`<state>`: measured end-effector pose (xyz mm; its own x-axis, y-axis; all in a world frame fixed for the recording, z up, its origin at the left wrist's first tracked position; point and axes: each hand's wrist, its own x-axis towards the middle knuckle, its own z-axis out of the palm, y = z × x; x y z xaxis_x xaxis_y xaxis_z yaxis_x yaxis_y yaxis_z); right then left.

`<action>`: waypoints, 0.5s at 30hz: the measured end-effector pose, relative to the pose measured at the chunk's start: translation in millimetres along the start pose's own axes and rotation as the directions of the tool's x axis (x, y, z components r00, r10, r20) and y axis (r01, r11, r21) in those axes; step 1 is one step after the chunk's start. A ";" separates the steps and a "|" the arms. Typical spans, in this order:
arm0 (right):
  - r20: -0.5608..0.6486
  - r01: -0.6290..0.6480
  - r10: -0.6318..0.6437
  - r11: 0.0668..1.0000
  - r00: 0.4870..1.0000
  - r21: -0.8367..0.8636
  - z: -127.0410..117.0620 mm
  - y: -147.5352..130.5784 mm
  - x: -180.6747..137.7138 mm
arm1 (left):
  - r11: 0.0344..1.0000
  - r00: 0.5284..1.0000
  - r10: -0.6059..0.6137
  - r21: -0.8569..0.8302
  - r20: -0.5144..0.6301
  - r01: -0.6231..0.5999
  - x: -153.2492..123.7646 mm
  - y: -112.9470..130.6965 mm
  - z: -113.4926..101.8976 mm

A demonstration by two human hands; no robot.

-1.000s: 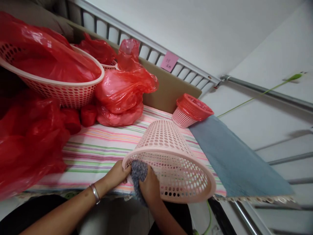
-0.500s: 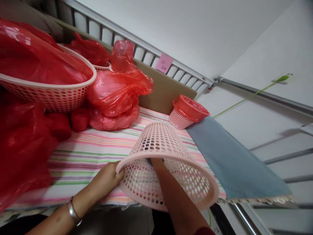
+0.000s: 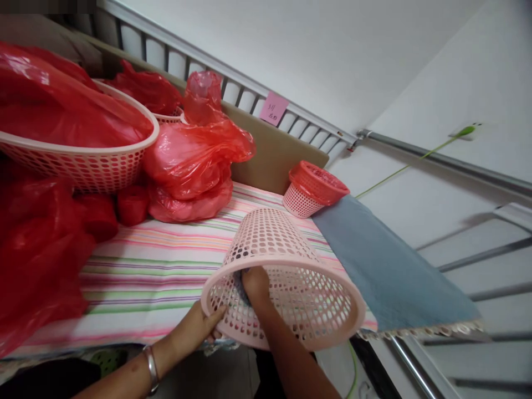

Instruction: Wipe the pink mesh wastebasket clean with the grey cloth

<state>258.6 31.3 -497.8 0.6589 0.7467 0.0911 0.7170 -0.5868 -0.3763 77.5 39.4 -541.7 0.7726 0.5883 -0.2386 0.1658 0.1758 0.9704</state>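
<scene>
A pink perforated plastic basket [image 3: 276, 235] lies on its side on the striped sheet, its mouth facing me. My left hand [image 3: 203, 324] grips the left of its rim, thumb inside and fingers underneath; a silver bangle circles that wrist. Inside the basket, my right hand [image 3: 255, 282] is closed on a dark grey cloth [image 3: 241, 288] pressed against the left inner wall. Part of the cloth is hidden behind the hand.
Red plastic bags [image 3: 187, 166] and a larger pink basket [image 3: 103, 166] lined with red plastic stand at the left. A smaller basket [image 3: 301, 200] with a red bag over its rim stands farther back. Blue fabric [image 3: 394, 271] hangs right, beside metal rails [image 3: 415, 366].
My right hand has drawn back from deep in the basket toward its mouth and left wall, bringing the cloth into view. My left hand has slid lower along the rim.
</scene>
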 end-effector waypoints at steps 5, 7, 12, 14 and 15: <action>0.089 0.078 -0.081 0.996 0.993 0.040 2.1 12.2 -97.0 | 0.999 0.999 0.029 0.014 -0.016 -0.029 -2.8 3.6 1.0; 0.114 0.087 -0.092 0.995 0.989 0.053 1.3 14.8 -109.0 | 0.999 0.999 0.035 0.015 -0.034 -0.034 -3.9 8.0 1.9; 0.020 0.067 -0.067 0.998 0.998 0.002 -8.1 8.5 -46.7 | 0.995 0.997 0.021 0.097 -0.077 -0.014 -5.8 33.3 -9.4; -0.015 0.065 -0.065 0.998 0.998 0.004 -9.7 7.0 -9.1 | 0.977 0.991 0.077 0.204 -0.105 -0.054 -9.4 46.3 -21.2; -0.020 0.080 -0.080 0.997 0.997 0.019 -9.1 7.0 7.2 | 0.961 0.987 0.111 0.265 -0.119 -0.076 -12.0 52.3 -27.8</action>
<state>270.4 29.7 -491.4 0.6040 0.7847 0.1393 0.7631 -0.5189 -0.3852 59.9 63.5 -489.2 0.7079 0.6937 -0.1328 0.2633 -0.0848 0.9610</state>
